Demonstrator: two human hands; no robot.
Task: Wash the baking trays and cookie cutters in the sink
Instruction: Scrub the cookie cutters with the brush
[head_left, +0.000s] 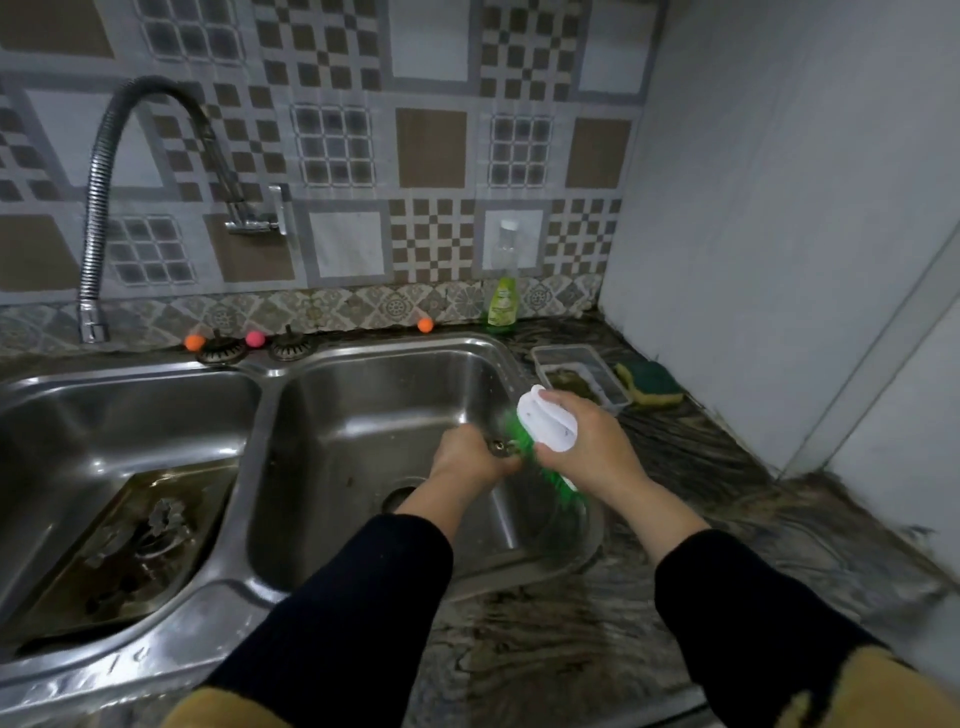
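Over the right sink basin (363, 395), my left hand (467, 460) is closed on a small metal cookie cutter (500, 446), mostly hidden by my fingers. My right hand (587, 447) grips a white-handled scrub brush (548, 423), and its green bristles touch the cutter. In the left basin (104, 410) a dark baking tray (130, 545) lies in murky water with several cookie cutters (163, 517) on it.
A flexible metal faucet (96, 208) hangs over the left basin's back edge. A green dish soap bottle (503, 291), a clear plastic container (582, 376) and a green-yellow sponge (649, 384) sit on the marbled counter (727, 519) to the right. A white wall bounds the right side.
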